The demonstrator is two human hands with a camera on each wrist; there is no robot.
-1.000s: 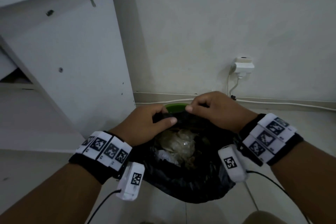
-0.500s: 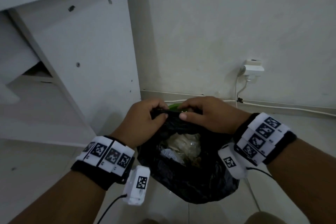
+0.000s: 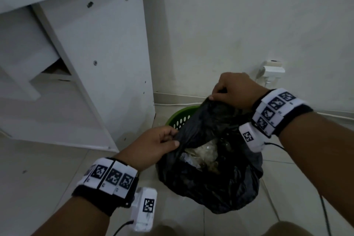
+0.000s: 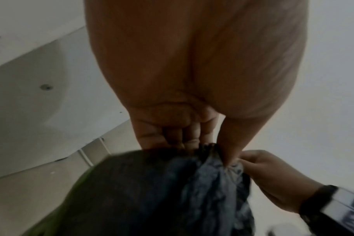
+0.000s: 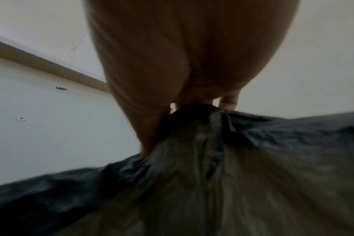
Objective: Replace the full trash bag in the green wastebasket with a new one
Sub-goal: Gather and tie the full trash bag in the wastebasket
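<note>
A full black trash bag (image 3: 210,184) hangs partly lifted over the green wastebasket (image 3: 181,118), whose perforated rim shows at the bag's upper left. Crumpled pale rubbish (image 3: 203,152) shows through the bag's open mouth. My left hand (image 3: 153,145) pinches the bag's near left edge between thumb and fingers. My right hand (image 3: 235,90) grips the far edge and holds it higher. In the left wrist view the left hand (image 4: 204,143) pinches bunched black plastic (image 4: 192,191), with the right hand (image 4: 273,178) beside it. In the right wrist view the right hand (image 5: 192,105) grips the gathered bag (image 5: 212,175).
A white desk panel (image 3: 99,59) stands close on the left of the basket. The white wall (image 3: 249,25) is behind, with a plugged-in socket (image 3: 273,70) and a cable along the skirting. Pale floor tiles (image 3: 47,168) surround the basket.
Both hands held the bag's rim together low at the far side. Now they have drawn apart, the right rising and the left pulling nearer, and the bag has lifted off the green rim.
</note>
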